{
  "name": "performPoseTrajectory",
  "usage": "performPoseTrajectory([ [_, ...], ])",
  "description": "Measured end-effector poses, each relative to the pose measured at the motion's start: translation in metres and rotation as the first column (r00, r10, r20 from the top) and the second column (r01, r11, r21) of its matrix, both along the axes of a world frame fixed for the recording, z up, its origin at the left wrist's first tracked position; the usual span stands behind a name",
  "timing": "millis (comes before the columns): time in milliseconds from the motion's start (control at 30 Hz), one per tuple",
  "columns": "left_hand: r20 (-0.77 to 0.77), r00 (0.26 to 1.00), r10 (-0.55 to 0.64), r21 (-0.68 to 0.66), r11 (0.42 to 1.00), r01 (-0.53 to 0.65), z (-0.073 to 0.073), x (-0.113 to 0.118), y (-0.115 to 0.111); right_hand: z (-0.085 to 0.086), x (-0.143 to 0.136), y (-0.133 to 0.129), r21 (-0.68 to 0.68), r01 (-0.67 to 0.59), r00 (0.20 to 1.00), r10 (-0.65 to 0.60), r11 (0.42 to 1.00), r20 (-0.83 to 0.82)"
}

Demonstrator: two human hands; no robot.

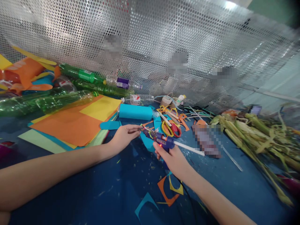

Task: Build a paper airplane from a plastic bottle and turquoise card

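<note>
Blue craft table backed by perforated mesh is carrying the work. Right hand (172, 157) is gripping a blue glue gun (161, 140), nozzle aimed at a small strip pinched by the left hand (123, 136), beside scissors (172, 128). Fingertips should be staying clear of the nozzle.

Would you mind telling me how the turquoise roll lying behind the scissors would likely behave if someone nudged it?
The turquoise roll lies on its side and looks round, so it would probably roll. It looks like rolled sheet material, so probably light and somewhat squashable. The scissors and paper scraps close by might stop it soon.
</note>
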State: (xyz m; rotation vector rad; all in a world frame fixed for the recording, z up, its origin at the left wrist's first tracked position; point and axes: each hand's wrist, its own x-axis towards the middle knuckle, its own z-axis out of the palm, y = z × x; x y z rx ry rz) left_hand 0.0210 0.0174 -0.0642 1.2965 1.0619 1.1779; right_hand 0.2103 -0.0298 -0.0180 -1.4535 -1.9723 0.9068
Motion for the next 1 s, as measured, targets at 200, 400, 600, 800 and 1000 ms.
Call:
performPoseTrajectory([
  [200,-0.007,1.0,-0.01,0.007,1.0,0.01,0.0012,0.0004,0.0,-0.0007,0.0016,0.001,0.001,0.036,0.999,-0.036,0.999,-0.011],
  [400,-0.011,1.0,-0.003,0.016,1.0,0.003,-0.0028,0.0001,0.0019,0.0012,-0.0014,0.0004,0.005,0.019,1.0,-0.019,1.0,-0.003],
  [600,-0.014,1.0,0.001,0.019,1.0,0.0,-0.0046,0.0003,0.0024,0.002,-0.0025,0.0003,-0.003,0.0,1.0,0.0,1.0,-0.018],
  [800,0.011,1.0,-0.002,0.004,1.0,0.002,-0.0029,0.0005,0.0017,-0.0007,-0.0013,0.001,0.012,-0.002,1.0,0.002,1.0,-0.027],
  [1000,-0.028,1.0,-0.008,0.006,1.0,0.008,0.0001,0.0009,-0.0001,0.0012,0.0027,0.0011,0.02,0.049,0.999,-0.049,0.999,0.01],
])
